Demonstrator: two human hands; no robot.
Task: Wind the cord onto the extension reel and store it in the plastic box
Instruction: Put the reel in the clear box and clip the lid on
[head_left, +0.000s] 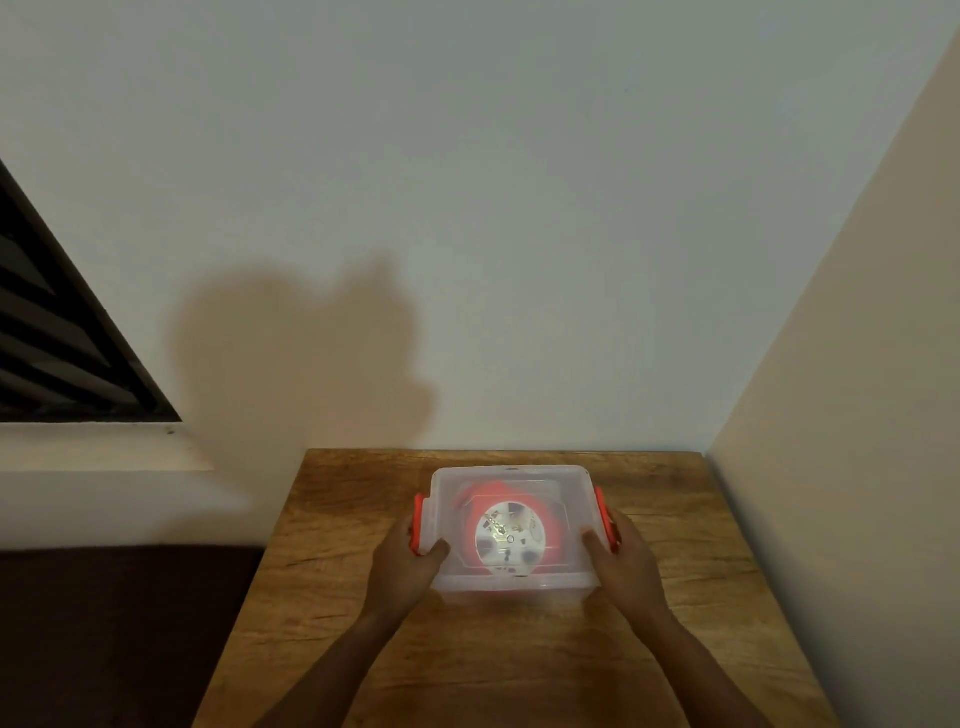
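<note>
Box position: the plastic box (511, 582) sits on the bench (675, 597) directly ahead of you, between your two hands, its long axis running left to right.
Reel position: the extension reel (511, 538) lies flat inside the box, its white face up under the clear lid (511, 480); orange shows around its far and right edge. You cannot tell from here whether that is wound cord or the reel body.
Left hand: your left hand (410, 558) clamps the left end of the box — thumb on the lid, fingers curled round the left orange latch (418, 506).
Right hand: your right hand (626, 558) grips the right end the same way, thumb on the lid, fingers over the right orange latch (601, 501).
Nearer hand: neither — both sit level, one at each short end.
Coming move, as a judgement: the latches look ready to press home, so squeeze inward along the long axis.
Count: one box, one lid, one reel, two latches, two hands.
Loose cord: none in view outside the box.
</note>
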